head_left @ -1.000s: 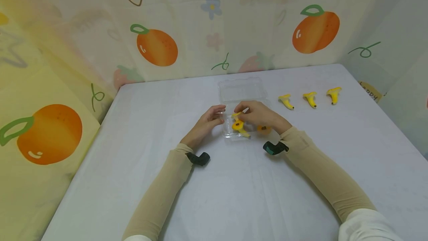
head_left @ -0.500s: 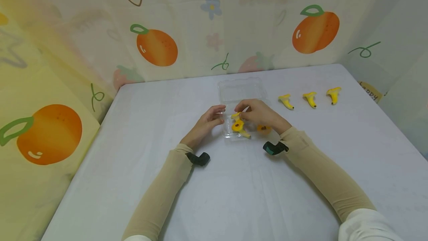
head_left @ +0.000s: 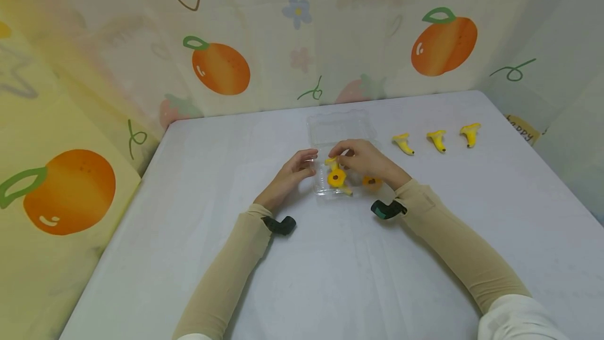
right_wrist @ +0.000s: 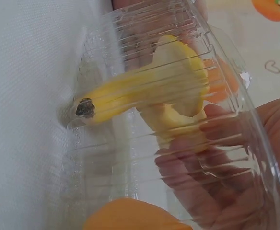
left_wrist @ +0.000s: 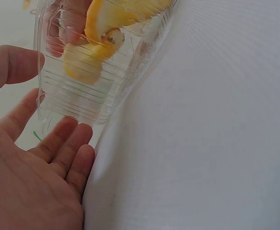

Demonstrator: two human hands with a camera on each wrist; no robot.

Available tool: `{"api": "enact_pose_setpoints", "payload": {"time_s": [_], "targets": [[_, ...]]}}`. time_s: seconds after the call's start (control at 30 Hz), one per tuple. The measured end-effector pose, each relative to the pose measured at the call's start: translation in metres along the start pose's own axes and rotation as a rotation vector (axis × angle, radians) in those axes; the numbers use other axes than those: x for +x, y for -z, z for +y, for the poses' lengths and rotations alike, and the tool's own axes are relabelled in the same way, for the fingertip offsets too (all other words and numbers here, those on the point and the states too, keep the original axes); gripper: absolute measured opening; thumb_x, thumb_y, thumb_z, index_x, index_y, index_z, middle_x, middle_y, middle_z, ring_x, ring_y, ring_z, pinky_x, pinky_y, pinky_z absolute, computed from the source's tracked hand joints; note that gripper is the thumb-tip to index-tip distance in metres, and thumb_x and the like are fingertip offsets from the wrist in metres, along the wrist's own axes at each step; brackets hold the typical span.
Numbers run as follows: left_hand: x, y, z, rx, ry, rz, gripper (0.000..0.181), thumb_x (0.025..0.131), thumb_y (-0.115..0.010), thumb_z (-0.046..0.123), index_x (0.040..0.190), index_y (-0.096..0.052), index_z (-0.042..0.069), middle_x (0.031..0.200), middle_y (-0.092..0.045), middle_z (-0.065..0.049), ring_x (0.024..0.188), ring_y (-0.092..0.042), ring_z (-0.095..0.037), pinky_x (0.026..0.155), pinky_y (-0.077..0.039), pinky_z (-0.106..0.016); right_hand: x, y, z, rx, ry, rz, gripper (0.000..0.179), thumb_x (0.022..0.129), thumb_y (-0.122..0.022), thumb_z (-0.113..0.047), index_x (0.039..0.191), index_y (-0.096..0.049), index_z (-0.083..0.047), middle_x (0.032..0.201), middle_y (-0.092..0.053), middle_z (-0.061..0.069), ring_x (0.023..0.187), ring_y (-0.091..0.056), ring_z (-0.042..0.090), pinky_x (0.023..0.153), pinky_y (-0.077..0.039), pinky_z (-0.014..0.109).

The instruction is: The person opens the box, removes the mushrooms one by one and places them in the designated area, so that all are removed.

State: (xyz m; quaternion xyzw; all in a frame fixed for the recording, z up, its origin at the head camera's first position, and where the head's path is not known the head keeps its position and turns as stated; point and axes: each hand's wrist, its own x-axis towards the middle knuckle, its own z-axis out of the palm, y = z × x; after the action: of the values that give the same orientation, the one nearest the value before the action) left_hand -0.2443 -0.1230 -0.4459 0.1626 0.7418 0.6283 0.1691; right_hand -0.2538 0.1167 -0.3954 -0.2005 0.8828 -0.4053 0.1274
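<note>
A clear plastic clamshell box (head_left: 325,191) stands on the table, its lid folded back. My right hand (head_left: 365,160) reaches over it and pinches a yellow trumpet-shaped mushroom (head_left: 332,162) inside. Just in front lies another yellow mushroom (head_left: 336,178), its flared orange top showing a dark centre; its dark-tipped stem (right_wrist: 85,108) appears through the wall in the right wrist view. An orange mushroom top (head_left: 371,181) shows at the box's right, partly under my right wrist. My left hand (head_left: 289,176) rests at the box's left side, thumb and fingertips at its rim and wall.
Three more yellow mushrooms, a left one (head_left: 403,143), a middle one (head_left: 437,140) and a right one (head_left: 470,134), lie in a row right of the box. The white-covered table (head_left: 302,277) meets a fruit-printed cloth (head_left: 269,67) at the back.
The front mushroom in the box has turned so its orange top faces the head camera more. My right fingers have shifted very slightly; my left hand stays at the box.
</note>
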Motion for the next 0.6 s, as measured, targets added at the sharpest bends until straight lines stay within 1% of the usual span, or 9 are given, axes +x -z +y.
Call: {"api": "enact_pose_setpoints", "payload": {"time_s": [0.23,0.37,0.5,0.6], "targets": [[0.0005,-0.0004,-0.0007,0.008,0.005,-0.004,0.055,0.098,-0.056,0.010,0.151,-0.041,0.008,0.158,-0.042,-0.010,0.142,-0.043,-0.032,0.122,-0.030,-0.052,-0.0016,0.0018,-0.0012,0.020,0.023,0.030,0.024,0.099,-0.057,-0.007,0.118,-0.072,-0.007,0.121,-0.070,0.013,0.091,-0.068,0.025,0.079,-0.057,0.032],[0.0009,-0.0005,-0.0007,0.011,0.012,-0.007,0.056,0.099,-0.056,0.011,0.152,-0.040,0.009,0.159,-0.041,-0.008,0.143,-0.042,-0.032,0.122,-0.030,-0.052,-0.0014,0.0018,-0.0009,0.026,0.031,0.036,0.025,0.099,-0.057,-0.006,0.119,-0.071,-0.006,0.122,-0.069,0.014,0.089,-0.069,0.025,0.079,-0.057,0.032],[0.0008,-0.0004,-0.0005,0.009,0.015,-0.005,0.055,0.099,-0.056,0.011,0.152,-0.040,0.009,0.159,-0.041,-0.008,0.143,-0.042,-0.032,0.122,-0.029,-0.053,-0.0010,0.0015,-0.0008,0.034,0.026,0.041,0.025,0.099,-0.056,-0.006,0.120,-0.070,-0.006,0.123,-0.068,0.015,0.090,-0.069,0.027,0.080,-0.058,0.032],[0.0005,-0.0004,-0.0005,0.010,0.013,-0.002,0.056,0.099,-0.056,0.011,0.152,-0.040,0.009,0.158,-0.041,-0.009,0.142,-0.043,-0.032,0.122,-0.030,-0.052,-0.0009,0.0013,-0.0010,0.044,0.020,0.042,0.025,0.099,-0.056,-0.006,0.120,-0.069,-0.005,0.124,-0.067,0.015,0.095,-0.069,0.030,0.081,-0.059,0.033]]}}
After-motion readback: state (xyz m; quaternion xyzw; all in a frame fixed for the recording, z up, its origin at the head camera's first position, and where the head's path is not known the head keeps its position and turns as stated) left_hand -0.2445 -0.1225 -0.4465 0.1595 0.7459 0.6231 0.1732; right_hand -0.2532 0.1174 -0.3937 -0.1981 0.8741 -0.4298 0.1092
